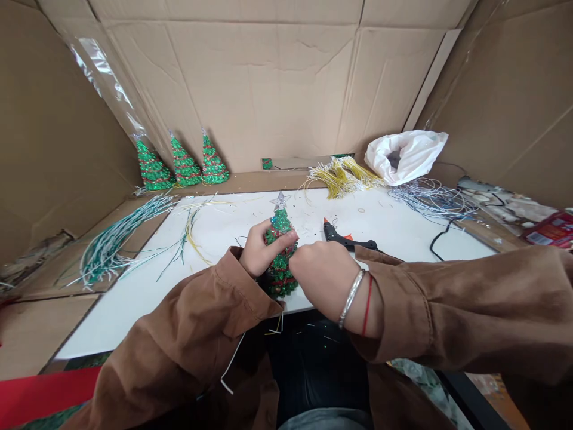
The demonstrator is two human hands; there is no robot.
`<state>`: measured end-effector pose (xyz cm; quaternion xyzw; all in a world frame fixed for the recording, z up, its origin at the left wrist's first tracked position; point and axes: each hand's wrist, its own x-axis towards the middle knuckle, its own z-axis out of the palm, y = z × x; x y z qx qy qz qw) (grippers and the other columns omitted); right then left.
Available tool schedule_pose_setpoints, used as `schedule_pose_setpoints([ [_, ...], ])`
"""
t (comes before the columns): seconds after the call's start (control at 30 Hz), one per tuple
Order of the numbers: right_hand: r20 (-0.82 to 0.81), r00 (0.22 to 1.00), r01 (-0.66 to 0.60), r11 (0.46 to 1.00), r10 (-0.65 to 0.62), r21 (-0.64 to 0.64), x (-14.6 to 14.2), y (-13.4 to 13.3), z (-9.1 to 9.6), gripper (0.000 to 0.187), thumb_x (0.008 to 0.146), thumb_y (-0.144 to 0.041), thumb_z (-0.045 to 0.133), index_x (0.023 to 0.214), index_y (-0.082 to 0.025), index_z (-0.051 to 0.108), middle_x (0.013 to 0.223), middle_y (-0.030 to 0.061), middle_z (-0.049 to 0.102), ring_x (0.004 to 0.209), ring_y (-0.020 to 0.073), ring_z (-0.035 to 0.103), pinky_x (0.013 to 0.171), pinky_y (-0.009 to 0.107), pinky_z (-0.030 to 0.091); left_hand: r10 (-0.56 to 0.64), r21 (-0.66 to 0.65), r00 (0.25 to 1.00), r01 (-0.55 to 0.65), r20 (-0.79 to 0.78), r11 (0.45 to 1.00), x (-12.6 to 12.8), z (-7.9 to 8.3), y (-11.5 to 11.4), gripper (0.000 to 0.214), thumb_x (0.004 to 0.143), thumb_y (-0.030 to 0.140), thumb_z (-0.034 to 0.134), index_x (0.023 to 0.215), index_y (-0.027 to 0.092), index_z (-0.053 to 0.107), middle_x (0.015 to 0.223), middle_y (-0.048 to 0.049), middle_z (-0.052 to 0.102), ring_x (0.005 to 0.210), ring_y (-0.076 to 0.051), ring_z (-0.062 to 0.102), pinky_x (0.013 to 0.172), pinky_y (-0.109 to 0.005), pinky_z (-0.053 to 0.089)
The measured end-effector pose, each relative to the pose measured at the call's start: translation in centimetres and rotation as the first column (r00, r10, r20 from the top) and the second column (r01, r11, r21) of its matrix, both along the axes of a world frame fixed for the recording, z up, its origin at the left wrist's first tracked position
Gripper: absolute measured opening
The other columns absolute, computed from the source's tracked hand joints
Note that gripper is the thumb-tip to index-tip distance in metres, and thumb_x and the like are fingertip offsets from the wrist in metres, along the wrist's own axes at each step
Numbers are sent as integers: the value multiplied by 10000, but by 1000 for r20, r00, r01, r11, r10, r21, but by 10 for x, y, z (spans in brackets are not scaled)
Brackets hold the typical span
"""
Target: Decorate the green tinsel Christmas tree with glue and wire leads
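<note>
A small green beaded Christmas tree (282,263) with red garlands and a clear star (280,200) on top stands upright near the front edge of the white board. My left hand (265,246) is wrapped round its upper left side, with the thumb across the front. Against the tree's right side rests my right hand (320,272), its fingers curled inward. What those fingers pinch, if anything, is hidden behind the hand. A black glue gun (344,237) with an orange tip lies just beyond my right hand. White and yellow wire ends (276,327) hang below the tree.
Three finished-looking trees (187,161) stand at the back left. Bundles of green-white wires (120,239) lie left, yellow wires (338,178) at the back, bluish wires (432,200) at the right. A white plastic bag (405,156) sits at the back right. Cardboard walls (233,77) enclose the board (111,310).
</note>
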<state>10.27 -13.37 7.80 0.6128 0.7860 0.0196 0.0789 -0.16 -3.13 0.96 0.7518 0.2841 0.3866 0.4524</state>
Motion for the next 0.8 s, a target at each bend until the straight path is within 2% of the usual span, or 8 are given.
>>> schedule_pose_setpoints([
  [0.1,-28,999,43,999,-44,-28,-4,1,4,280,866,-56,410,889,-96,687,856,168,705,839,178,681,670,230,500,21,13,1000,-22,19,1000,2,-2,0,352,716,475,595,749,125,589,715,-54,617,690,-184,565,681,-323,446],
  [0.27,-53,998,29,999,-31,-44,-3,7,6,265,887,-93,409,945,-84,667,885,175,697,877,189,677,681,242,502,27,23,998,-28,62,999,3,-7,2,362,729,494,594,754,133,596,697,-38,598,682,-171,551,679,-308,443],
  [0.5,-81,997,-24,998,19,-59,3,20,5,243,865,-142,456,993,-77,652,908,178,690,929,206,662,744,282,506,127,49,989,-131,76,990,3,-11,5,370,723,507,592,761,139,603,722,-41,609,714,-183,560,693,-311,441],
  [0.63,-77,995,-73,997,70,-32,9,24,-1,244,861,-140,452,978,-80,657,901,175,690,944,205,655,763,277,501,98,38,991,-101,87,994,2,-10,5,368,727,513,592,757,146,600,691,-30,599,705,-180,566,694,-309,450],
  [0.8,-41,989,-142,988,140,-63,19,27,-10,244,846,-119,453,977,-84,656,887,172,691,911,204,662,747,280,507,47,33,996,-49,77,998,0,-8,4,373,725,509,600,750,137,616,706,-41,609,698,-174,566,678,-297,454],
])
